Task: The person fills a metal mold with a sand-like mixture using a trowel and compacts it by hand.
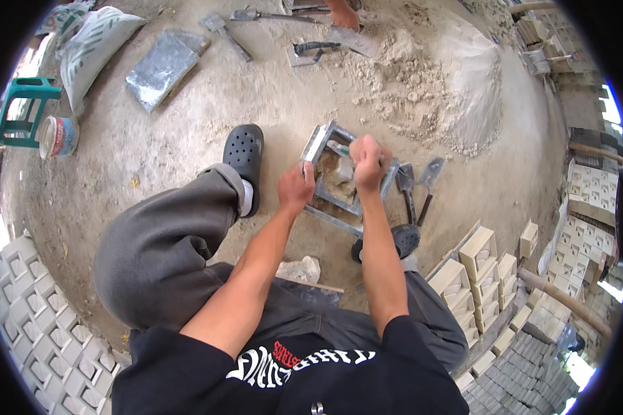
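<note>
A grey metal mould frame (336,198) rests on the ground in front of me, with pale sandy material (341,171) inside its opening. My left hand (298,185) is closed on the frame's left edge. Over the right side of the frame, my right hand (368,164) makes a fist around a small hand tool. A pale greenish end of that tool (338,147) sticks out to the left of the fist, over the frame; the fingers hide the rest, so its kind is unclear. Beside the frame on the right lie two trowels (431,173) (405,178).
A heap of pale sand (467,83) rises at the far right. Stacked cast blocks (477,252) stand near right, more blocks (41,311) at left. A metal plate (163,67), shovel (225,34), bucket (59,137) and green stool (24,111) lie beyond. Another person's hand (344,15) shows at the top.
</note>
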`<control>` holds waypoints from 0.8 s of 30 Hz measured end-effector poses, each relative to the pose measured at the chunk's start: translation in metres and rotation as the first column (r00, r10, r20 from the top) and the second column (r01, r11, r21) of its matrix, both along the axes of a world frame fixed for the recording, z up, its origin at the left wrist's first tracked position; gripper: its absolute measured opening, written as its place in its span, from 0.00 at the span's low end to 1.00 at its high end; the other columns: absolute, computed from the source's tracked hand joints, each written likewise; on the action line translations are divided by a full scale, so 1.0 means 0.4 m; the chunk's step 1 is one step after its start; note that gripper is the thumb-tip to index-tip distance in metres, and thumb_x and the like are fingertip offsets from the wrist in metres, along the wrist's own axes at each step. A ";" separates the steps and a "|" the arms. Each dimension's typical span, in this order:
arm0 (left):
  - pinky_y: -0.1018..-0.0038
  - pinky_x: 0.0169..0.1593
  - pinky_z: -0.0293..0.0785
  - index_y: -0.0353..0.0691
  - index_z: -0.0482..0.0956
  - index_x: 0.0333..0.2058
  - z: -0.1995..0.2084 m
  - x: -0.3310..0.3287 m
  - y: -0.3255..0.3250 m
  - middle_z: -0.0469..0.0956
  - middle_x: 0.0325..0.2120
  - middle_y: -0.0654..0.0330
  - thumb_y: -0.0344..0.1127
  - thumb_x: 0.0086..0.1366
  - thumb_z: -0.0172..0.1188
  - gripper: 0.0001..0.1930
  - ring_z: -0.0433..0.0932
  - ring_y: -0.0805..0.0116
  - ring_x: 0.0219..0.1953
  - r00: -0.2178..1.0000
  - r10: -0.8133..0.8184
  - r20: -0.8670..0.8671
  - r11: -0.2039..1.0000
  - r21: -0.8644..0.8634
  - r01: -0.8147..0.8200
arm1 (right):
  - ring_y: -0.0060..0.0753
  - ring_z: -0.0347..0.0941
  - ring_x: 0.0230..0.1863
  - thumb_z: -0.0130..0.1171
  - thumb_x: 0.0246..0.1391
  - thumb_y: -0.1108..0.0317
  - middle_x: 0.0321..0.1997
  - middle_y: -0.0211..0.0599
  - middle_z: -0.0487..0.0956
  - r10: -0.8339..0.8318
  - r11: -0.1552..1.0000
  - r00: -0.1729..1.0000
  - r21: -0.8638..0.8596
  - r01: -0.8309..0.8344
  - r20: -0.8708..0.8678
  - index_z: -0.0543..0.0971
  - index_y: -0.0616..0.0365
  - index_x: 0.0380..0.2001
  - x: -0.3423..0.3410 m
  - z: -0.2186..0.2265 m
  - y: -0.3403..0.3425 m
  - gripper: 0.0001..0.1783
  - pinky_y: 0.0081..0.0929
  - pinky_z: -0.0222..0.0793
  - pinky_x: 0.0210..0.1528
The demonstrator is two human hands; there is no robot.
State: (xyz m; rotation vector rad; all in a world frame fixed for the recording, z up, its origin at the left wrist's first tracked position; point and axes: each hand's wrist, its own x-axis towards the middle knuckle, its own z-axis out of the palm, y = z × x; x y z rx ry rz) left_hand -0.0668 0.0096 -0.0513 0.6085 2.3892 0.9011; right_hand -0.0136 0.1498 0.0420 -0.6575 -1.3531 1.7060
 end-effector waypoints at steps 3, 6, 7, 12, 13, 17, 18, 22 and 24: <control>0.48 0.38 0.70 0.40 0.78 0.34 0.012 0.009 0.034 0.78 0.28 0.41 0.51 0.68 0.41 0.22 0.77 0.37 0.33 1.000 0.006 0.009 0.999 0.040 -0.006 | 0.18 0.51 0.15 0.43 0.59 0.69 0.11 0.26 0.59 -0.056 0.963 0.998 0.267 0.044 0.037 0.56 0.58 0.10 0.036 -0.091 0.009 0.23 0.25 0.45 0.19; 0.48 0.38 0.70 0.40 0.78 0.34 0.015 0.003 0.035 0.78 0.28 0.41 0.51 0.68 0.41 0.22 0.76 0.37 0.34 0.999 0.023 0.031 0.999 0.026 -0.024 | 0.18 0.51 0.14 0.42 0.59 0.69 0.11 0.26 0.59 0.048 0.992 0.994 0.109 -0.058 0.093 0.56 0.58 0.10 0.018 -0.052 0.019 0.23 0.25 0.44 0.18; 0.48 0.38 0.71 0.40 0.78 0.34 0.016 -0.006 0.033 0.78 0.28 0.41 0.52 0.68 0.41 0.22 0.76 0.37 0.34 0.999 0.018 0.029 1.000 0.015 -0.019 | 0.19 0.51 0.14 0.42 0.59 0.69 0.11 0.26 0.59 0.078 0.997 0.997 -0.025 -0.078 0.007 0.56 0.58 0.10 0.006 -0.027 0.028 0.23 0.25 0.44 0.18; 0.49 0.38 0.70 0.41 0.79 0.35 0.008 0.006 0.039 0.78 0.28 0.41 0.52 0.68 0.40 0.23 0.76 0.37 0.33 0.999 -0.019 0.026 1.000 -0.010 0.019 | 0.18 0.50 0.15 0.43 0.59 0.69 0.11 0.25 0.56 0.044 0.985 0.989 0.161 -0.067 0.143 0.56 0.59 0.10 0.049 -0.076 -0.004 0.23 0.25 0.43 0.19; 0.49 0.38 0.70 0.42 0.79 0.35 0.006 0.006 0.032 0.78 0.27 0.41 0.52 0.68 0.38 0.24 0.76 0.38 0.33 1.000 0.018 0.020 1.000 -0.018 -0.018 | 0.18 0.50 0.15 0.43 0.59 0.69 0.11 0.25 0.56 0.048 0.986 0.988 0.154 -0.070 0.145 0.56 0.59 0.10 0.041 -0.064 -0.008 0.23 0.25 0.43 0.19; 0.48 0.39 0.71 0.41 0.78 0.36 0.007 -0.007 0.030 0.78 0.28 0.41 0.52 0.68 0.40 0.23 0.76 0.37 0.33 1.000 0.004 0.003 1.000 -0.015 -0.004 | 0.18 0.50 0.15 0.43 0.57 0.70 0.11 0.25 0.57 0.100 0.988 0.992 0.113 -0.108 0.073 0.55 0.60 0.10 0.018 -0.014 -0.019 0.22 0.25 0.43 0.18; 0.48 0.39 0.71 0.41 0.78 0.36 0.001 -0.009 0.029 0.78 0.28 0.41 0.52 0.68 0.40 0.23 0.76 0.37 0.33 1.000 0.006 0.000 1.000 -0.017 -0.006 | 0.18 0.51 0.15 0.43 0.57 0.70 0.11 0.25 0.57 0.074 0.984 0.995 0.155 -0.084 0.070 0.55 0.60 0.10 0.021 -0.016 -0.032 0.22 0.25 0.43 0.18; 0.48 0.38 0.71 0.42 0.78 0.36 0.003 0.002 0.027 0.78 0.28 0.42 0.52 0.68 0.38 0.23 0.76 0.37 0.32 0.999 0.015 0.037 1.000 -0.010 -0.015 | 0.18 0.50 0.15 0.42 0.56 0.71 0.11 0.26 0.56 0.078 0.978 0.984 0.179 -0.107 0.162 0.55 0.60 0.10 0.025 -0.028 -0.033 0.21 0.25 0.43 0.18; 0.48 0.38 0.71 0.42 0.78 0.36 0.000 0.001 0.016 0.78 0.27 0.42 0.52 0.68 0.38 0.24 0.76 0.37 0.32 1.000 0.004 0.014 1.000 -0.028 -0.003 | 0.19 0.50 0.14 0.42 0.55 0.71 0.11 0.27 0.57 0.128 0.991 0.985 0.013 -0.130 0.113 0.56 0.60 0.11 0.023 0.004 -0.027 0.19 0.26 0.43 0.18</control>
